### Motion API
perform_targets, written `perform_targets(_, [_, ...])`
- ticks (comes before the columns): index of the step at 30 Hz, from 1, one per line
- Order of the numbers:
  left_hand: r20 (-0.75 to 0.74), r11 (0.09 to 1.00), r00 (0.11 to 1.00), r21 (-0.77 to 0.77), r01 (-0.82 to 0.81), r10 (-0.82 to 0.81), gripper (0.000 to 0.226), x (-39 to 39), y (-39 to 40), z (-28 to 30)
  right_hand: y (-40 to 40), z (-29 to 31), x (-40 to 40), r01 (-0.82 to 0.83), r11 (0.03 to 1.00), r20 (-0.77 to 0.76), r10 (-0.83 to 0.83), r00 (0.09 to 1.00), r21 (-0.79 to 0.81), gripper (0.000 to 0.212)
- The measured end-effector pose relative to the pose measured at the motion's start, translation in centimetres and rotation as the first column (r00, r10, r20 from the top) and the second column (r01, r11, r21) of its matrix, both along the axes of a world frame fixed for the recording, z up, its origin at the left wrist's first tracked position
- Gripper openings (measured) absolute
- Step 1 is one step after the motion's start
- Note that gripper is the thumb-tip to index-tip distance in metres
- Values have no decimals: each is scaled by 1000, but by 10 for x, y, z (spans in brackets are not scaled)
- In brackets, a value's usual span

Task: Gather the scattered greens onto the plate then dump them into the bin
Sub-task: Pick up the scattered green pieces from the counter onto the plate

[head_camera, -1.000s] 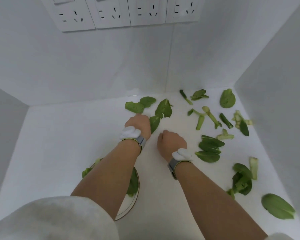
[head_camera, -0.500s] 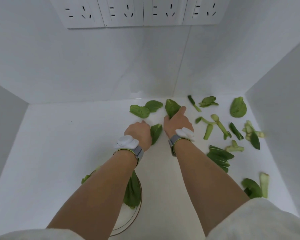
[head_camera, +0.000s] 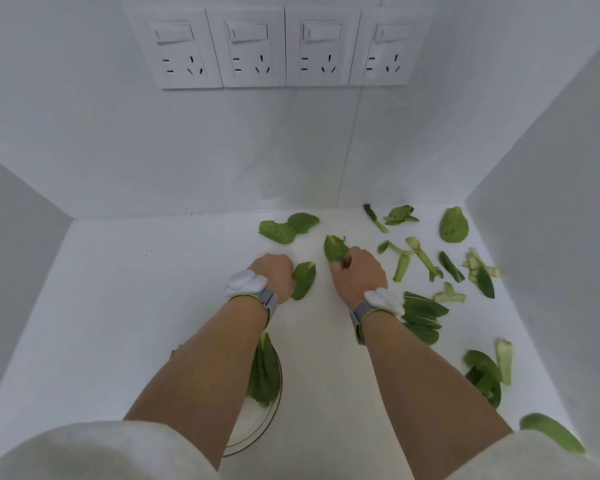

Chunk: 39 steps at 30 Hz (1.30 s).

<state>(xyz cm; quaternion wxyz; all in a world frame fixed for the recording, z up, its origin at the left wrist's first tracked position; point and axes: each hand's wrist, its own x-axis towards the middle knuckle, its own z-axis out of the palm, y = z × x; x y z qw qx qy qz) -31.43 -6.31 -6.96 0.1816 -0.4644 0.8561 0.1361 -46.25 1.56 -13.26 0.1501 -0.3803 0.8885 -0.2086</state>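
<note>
Green leaves and stalk pieces lie scattered over the white surface, mostly to the right. My right hand (head_camera: 359, 275) pinches a green leaf (head_camera: 334, 248) that sticks up out of its fingers. My left hand (head_camera: 274, 274) is curled with a second leaf (head_camera: 304, 279) at its fingertips; how firmly it holds that leaf is hidden. A pair of leaves (head_camera: 286, 227) lies just beyond both hands. The white plate (head_camera: 257, 431) sits under my left forearm, mostly hidden, with some greens (head_camera: 264, 375) on it. No bin is in view.
White walls close in the surface at the back, left and right. Several wall sockets (head_camera: 281, 50) are mounted on the back wall. Stalk pieces (head_camera: 416, 256) and a leaf pile (head_camera: 423, 318) lie right of my right wrist. More greens (head_camera: 484, 375) sit near the right wall.
My right hand reached forward to the leaf beyond it, closed on it and drew it back a little. My left hand stayed by its leaf. The camera tilted up.
</note>
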Motion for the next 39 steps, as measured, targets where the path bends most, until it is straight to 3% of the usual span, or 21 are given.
perform_targets(4, [-104,996,992,65,-64,70,29,11,9,9,2,15,4,5,968,-41,-16,999,-252,21])
perform_targets(7, [-308,986,939,108,-125,153,24,23,12,14,2,28,9,78,959,183,-28,983,-272,20])
perform_targets(10, [-470,958,836,171,-230,284,12,42,17,20,11,43,21,156,939,381,-29,924,-307,31])
perform_targets(13, [-596,917,697,272,-291,398,6,58,20,25,19,51,32,197,909,510,19,860,-366,27])
perform_targets(15, [-637,880,607,359,-311,475,13,75,29,30,28,57,46,205,897,597,79,798,-393,25])
perform_targets(18, [-629,842,561,432,-323,538,21,96,40,30,36,61,63,213,880,661,140,737,-424,20])
perform_targets(23, [-636,775,443,533,-340,632,21,133,66,24,46,69,98,92,906,664,231,712,-413,21])
perform_targets(27, [-643,742,371,568,-357,670,22,162,84,16,55,67,130,-147,924,538,328,776,-352,21])
perform_targets(31, [-636,704,316,566,-429,704,22,195,98,7,61,61,162,-326,890,498,449,742,-318,24])
perform_targets(35, [-624,705,362,480,-521,692,24,222,109,-1,60,59,181,-401,861,476,507,719,-311,17])
perform_targets(39, [-546,724,486,413,-553,682,24,238,120,-8,56,46,180,-489,813,288,573,767,-317,6])
